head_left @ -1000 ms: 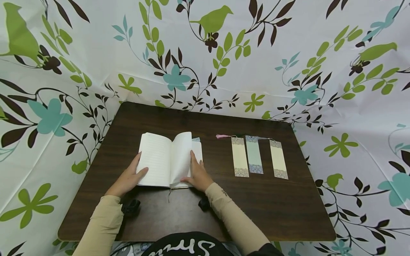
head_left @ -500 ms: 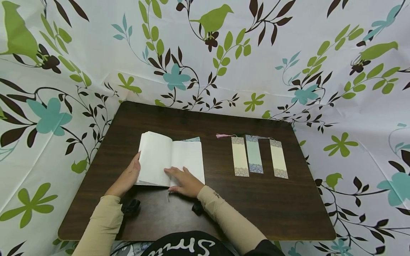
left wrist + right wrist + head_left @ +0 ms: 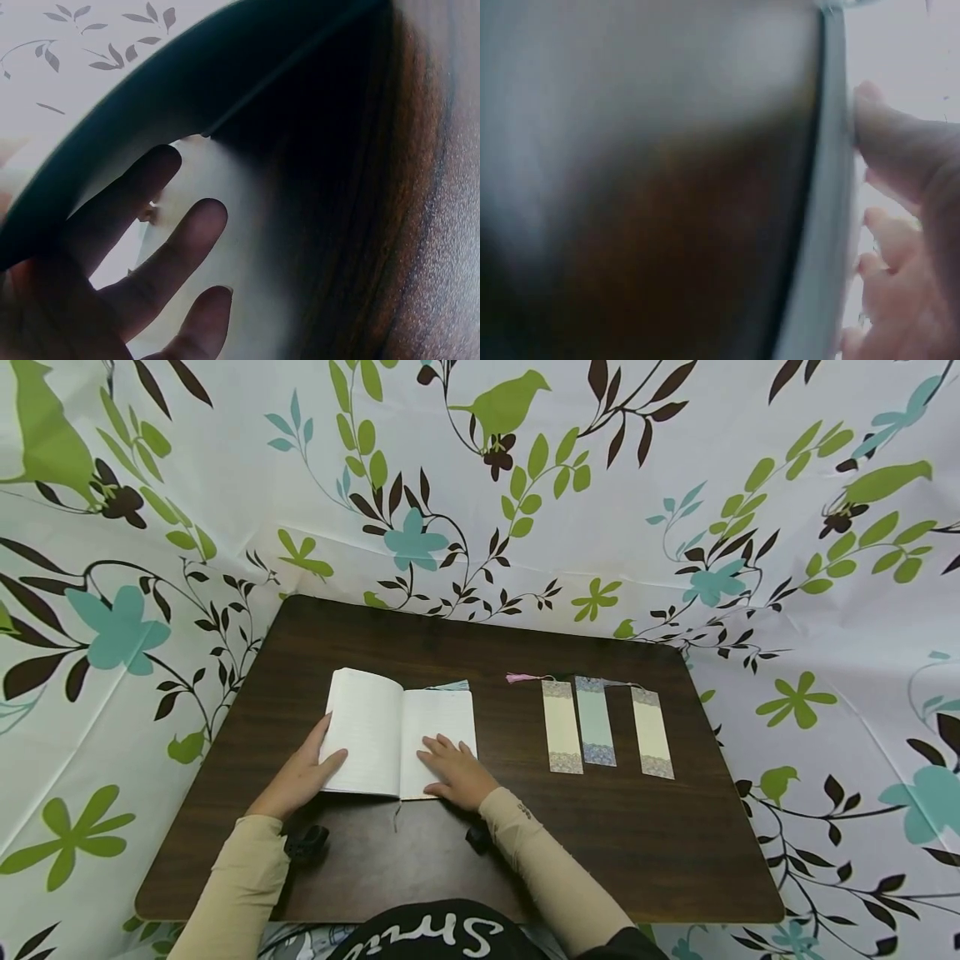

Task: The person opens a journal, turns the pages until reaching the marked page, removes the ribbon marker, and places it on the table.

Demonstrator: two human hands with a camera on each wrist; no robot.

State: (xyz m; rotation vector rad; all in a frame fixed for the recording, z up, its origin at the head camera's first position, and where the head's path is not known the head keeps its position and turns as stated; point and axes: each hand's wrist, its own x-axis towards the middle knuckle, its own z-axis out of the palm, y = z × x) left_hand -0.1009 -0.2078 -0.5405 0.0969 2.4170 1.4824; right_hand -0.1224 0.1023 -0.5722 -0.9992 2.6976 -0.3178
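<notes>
An open notebook (image 3: 364,735) with lined white pages lies at the left middle of the table. My left hand (image 3: 302,775) holds its left side, thumb over the page and fingers beneath the cover. From below, the left wrist view shows those fingers spread under the dark cover (image 3: 150,105). On the lower part of the right page rests my right hand (image 3: 459,775), fingers extended. The right wrist view has its thumb (image 3: 896,139) against the page block (image 3: 821,247). A teal tassel-like strip (image 3: 452,685) pokes out past the top edge, and a thin ribbon (image 3: 397,817) hangs from the bottom.
To the right on the dark wooden table (image 3: 712,860) lie a cream bookmark with a pink tassel (image 3: 562,727), a pale green bookmark (image 3: 596,722) and another cream bookmark (image 3: 653,731). Patterned cloth (image 3: 480,552) surrounds the table behind and at the sides.
My right hand turned a raised page over to the left, touched near the centre fold, then moved right onto the right page. The left thumb came off the left page and is back on it.
</notes>
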